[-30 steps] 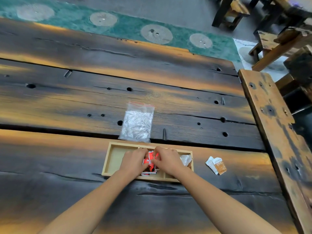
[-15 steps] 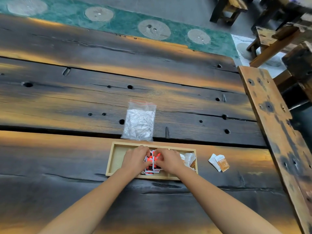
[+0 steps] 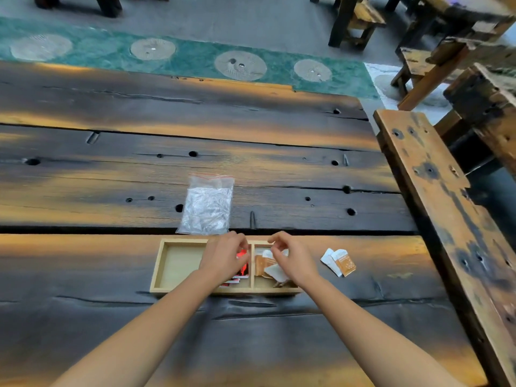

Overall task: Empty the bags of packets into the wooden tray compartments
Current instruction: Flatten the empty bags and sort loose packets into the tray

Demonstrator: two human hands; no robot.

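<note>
The wooden tray lies on the near plank and has three compartments. Its left compartment is bare. Red packets lie in the middle one, and orange and white packets in the right one. My left hand hovers over the middle compartment with its fingers loosely curled and nothing in them. Over the right compartment my right hand is held the same way. A clear zip bag of silver packets lies flat just beyond the tray.
Two loose packets, one white and one orange, lie on the table right of the tray. A worn wooden bench runs along the table's right edge. Stools and other tables stand at the far right.
My hands were together on the red packets in the middle compartment. They have let go and moved apart, the right hand now over the right compartment.
</note>
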